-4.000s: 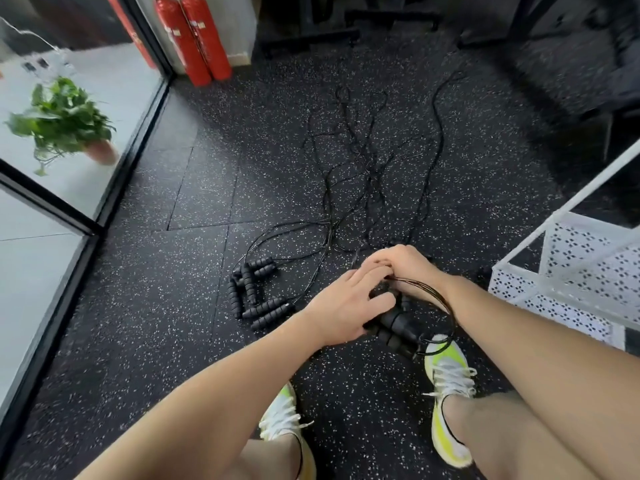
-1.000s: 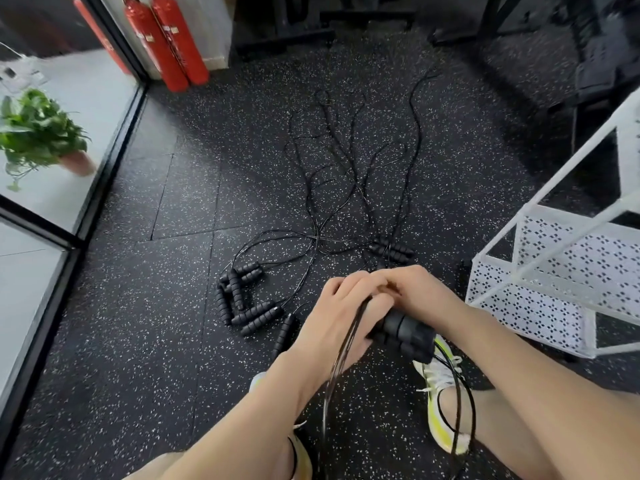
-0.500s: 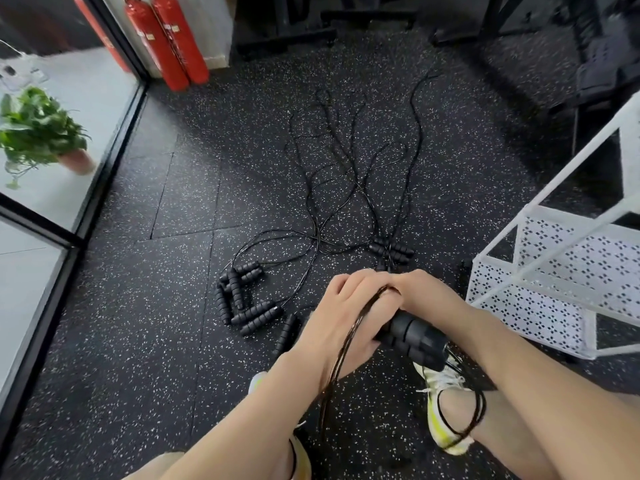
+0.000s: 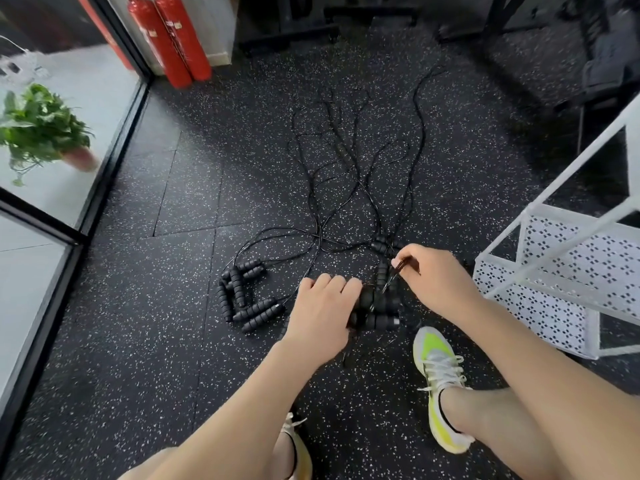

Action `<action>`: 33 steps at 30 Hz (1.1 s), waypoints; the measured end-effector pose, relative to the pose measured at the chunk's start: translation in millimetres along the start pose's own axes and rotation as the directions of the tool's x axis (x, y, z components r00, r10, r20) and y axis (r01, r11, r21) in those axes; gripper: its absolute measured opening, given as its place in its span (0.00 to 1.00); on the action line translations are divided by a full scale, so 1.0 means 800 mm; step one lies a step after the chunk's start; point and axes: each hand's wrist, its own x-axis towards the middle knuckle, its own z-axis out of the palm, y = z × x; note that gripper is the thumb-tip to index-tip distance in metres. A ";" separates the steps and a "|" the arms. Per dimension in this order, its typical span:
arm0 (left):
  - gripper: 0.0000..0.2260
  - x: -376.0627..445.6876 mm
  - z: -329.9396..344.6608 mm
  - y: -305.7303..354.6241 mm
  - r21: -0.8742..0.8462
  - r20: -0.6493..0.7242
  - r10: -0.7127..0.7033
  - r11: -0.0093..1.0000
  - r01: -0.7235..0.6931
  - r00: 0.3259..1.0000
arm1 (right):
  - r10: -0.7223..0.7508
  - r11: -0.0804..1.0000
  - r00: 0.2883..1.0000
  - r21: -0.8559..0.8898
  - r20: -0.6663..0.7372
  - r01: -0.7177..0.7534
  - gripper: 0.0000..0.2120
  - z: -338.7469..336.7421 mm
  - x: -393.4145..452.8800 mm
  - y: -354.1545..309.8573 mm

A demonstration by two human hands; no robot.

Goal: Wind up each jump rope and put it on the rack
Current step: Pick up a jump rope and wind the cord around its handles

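Black foam handles (image 4: 375, 310), ribbed and stubby, sit bundled low over the speckled floor (image 4: 166, 341), in the near middle of the scene. Left hand (image 4: 323, 315) is curled round that bundle from the left, fingers wrapped over the top. Right hand (image 4: 431, 275) pinches a thin black cord (image 4: 393, 277) between thumb and fingertip, just beyond the handles, the line running down to them. More ropes (image 4: 349, 188) trail loose towards the far side, and a spare cluster of handles (image 4: 242, 292) lies to the left. White perforated rack (image 4: 568, 268) stands on the right. Half a second ago the hands were pressed together with loops dangling below; now they've parted, and the hanging loops are gone!
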 end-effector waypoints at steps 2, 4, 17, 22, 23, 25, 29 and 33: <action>0.28 0.001 0.000 -0.001 -0.042 0.003 -0.096 0.995 0.096 0.995 | 0.043 0.999 0.999 0.033 -0.014 -0.042 0.06 0.000 0.001 0.001; 0.31 0.003 -0.002 -0.002 -0.094 -0.019 -0.167 0.982 0.165 0.986 | 0.094 0.994 0.995 0.050 -0.018 -0.093 0.10 0.002 0.005 0.005; 0.33 0.008 -0.017 -0.023 -0.305 0.042 -0.369 0.880 0.364 0.929 | 0.086 0.979 0.996 0.184 0.020 -0.088 0.17 0.002 0.002 -0.014; 0.34 0.006 -0.024 -0.013 -0.316 0.049 -0.276 0.907 0.278 0.960 | -0.264 0.941 0.964 0.217 -0.015 0.261 0.18 -0.005 -0.003 -0.029; 0.34 0.006 -0.025 -0.011 -0.319 0.045 -0.261 0.911 0.262 0.964 | -0.260 0.940 0.965 0.240 0.041 0.243 0.17 -0.005 -0.005 -0.031; 0.34 0.005 -0.026 -0.009 -0.327 0.050 -0.234 0.915 0.237 0.971 | -0.200 0.943 0.975 0.288 0.101 0.164 0.16 -0.001 -0.008 -0.033; 0.34 0.003 -0.022 0.001 -0.353 0.028 -0.221 0.910 0.216 0.975 | -0.081 0.939 0.996 0.337 0.041 0.062 0.15 0.008 -0.011 -0.039; 0.30 0.009 -0.019 0.000 -0.284 -0.028 -0.252 0.930 0.234 0.967 | -0.032 0.937 0.999 0.348 0.000 0.030 0.19 0.011 -0.010 -0.045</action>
